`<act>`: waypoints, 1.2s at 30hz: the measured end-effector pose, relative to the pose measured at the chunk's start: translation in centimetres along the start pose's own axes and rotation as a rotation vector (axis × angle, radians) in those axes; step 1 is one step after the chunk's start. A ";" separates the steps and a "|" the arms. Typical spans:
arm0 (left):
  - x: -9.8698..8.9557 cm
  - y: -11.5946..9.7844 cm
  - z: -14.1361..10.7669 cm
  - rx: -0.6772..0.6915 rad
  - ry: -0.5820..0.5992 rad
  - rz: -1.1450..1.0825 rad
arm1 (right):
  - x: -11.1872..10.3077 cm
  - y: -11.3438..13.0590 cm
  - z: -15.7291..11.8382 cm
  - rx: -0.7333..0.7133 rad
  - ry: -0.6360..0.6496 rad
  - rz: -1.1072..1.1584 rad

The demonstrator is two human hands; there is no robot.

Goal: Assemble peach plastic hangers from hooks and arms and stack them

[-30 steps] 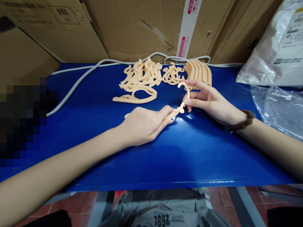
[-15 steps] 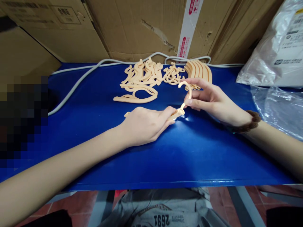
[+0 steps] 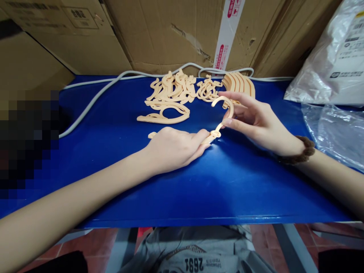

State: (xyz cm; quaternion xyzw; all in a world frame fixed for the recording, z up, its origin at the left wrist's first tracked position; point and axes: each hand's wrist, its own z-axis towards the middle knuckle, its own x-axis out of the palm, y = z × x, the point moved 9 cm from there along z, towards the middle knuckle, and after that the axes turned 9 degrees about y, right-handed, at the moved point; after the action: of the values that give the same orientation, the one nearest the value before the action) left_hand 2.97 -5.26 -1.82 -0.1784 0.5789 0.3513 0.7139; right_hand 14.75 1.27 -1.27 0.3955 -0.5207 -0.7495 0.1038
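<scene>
The left hand [image 3: 174,148] is gripping a bar [image 3: 209,139], and the right hand [image 3: 260,123] is pinching a hook [image 3: 232,110] — its round end is touching the bar's tip, over the blue table [image 3: 182,197]. Farther off, parts [image 3: 172,87] are lying in piles by a cord [image 3: 131,72] — a box [image 3: 159,41] is standing behind.

Inverted digits [image 3: 194,265] are showing on the grey cloth [image 3: 218,244] below the left fingers [image 3: 201,138]

They are seemingly reading 2691, while curved lettering [image 3: 193,249] above and small print [image 3: 211,263] beside them are looking too blurred to read; beyond the right fingers [image 3: 239,126], tape [image 3: 227,36] on the back carton [image 3: 159,45] is carrying red panels [image 3: 220,56] with characters too small to tell; beyond and left of the left fingers, the left carton [image 3: 96,57] is showing framed characters [image 3: 80,14], illegible; right of the right fingers, the plastic bag [image 3: 321,68] is bearing unreadable dark print [image 3: 348,74]
</scene>
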 end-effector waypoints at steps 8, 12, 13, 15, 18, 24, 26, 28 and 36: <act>-0.3 -0.1 -0.1 0.038 -0.044 0.008 | 0.6 -0.1 0.0 0.014 0.053 0.013; -0.2 0.0 -0.2 0.054 -0.031 -0.015 | 1.0 -0.1 0.0 0.027 0.093 0.005; -0.2 0.0 -0.2 0.057 -0.029 -0.018 | 1.1 -0.1 0.0 0.026 0.103 0.003; -0.2 0.0 -0.2 0.060 -0.026 -0.019 | 1.2 0.0 0.0 0.025 0.120 0.007; -0.1 -0.1 -0.2 0.059 -0.025 -0.020 | 1.3 0.2 0.0 0.027 0.115 0.018; -0.1 -0.1 -0.1 0.070 -0.026 -0.025 | 1.7 -0.4 0.0 0.054 0.123 0.052; 0.2 0.0 -0.1 0.060 0.007 -0.029 | 1.9 -0.7 0.1 0.052 0.139 0.073; 0.6 0.2 0.0 0.041 0.057 -0.043 | 1.9 -0.8 0.1 0.040 0.140 0.088; 1.4 1.5 0.0 -0.176 0.250 -0.491 | 0.8 1.3 0.0 0.002 0.055 -0.072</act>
State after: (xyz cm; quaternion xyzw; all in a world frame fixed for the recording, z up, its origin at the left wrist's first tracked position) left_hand 2.04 -3.83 -2.96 -0.4163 0.5693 0.1921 0.6824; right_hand 13.89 0.21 -0.52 0.4345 -0.5039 -0.7410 0.0904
